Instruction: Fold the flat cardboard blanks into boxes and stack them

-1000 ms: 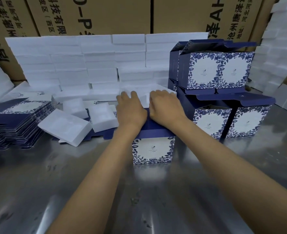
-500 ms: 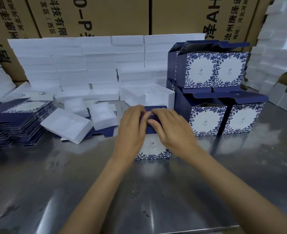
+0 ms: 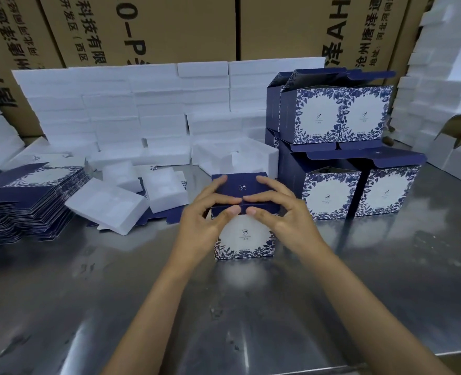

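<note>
Now that the lid is folded down, the box [image 3: 244, 212] sits closed at the desk [image 3: 224, 307] centre, where a second ago both hands were reaching over its open top. Left hand [image 3: 205, 215] and right hand [image 3: 283, 212] have pulled back to the near edge; curled fingers lie across the dark blue lid, thumbs press the front flap, fingertips nearly meeting in the middle, so both are clamped on the box. Flap seam looks nearly flush, tuck probably finishing. Judgement: this box is about done, next it goes onto the stack of finished boxes [image 3: 345, 147] just to the right. Flat blanks [image 3: 29, 201] pile at left is thick, so plenty of work left. Loose white foam inserts [image 3: 107, 204] lie between pile and box.
</note>
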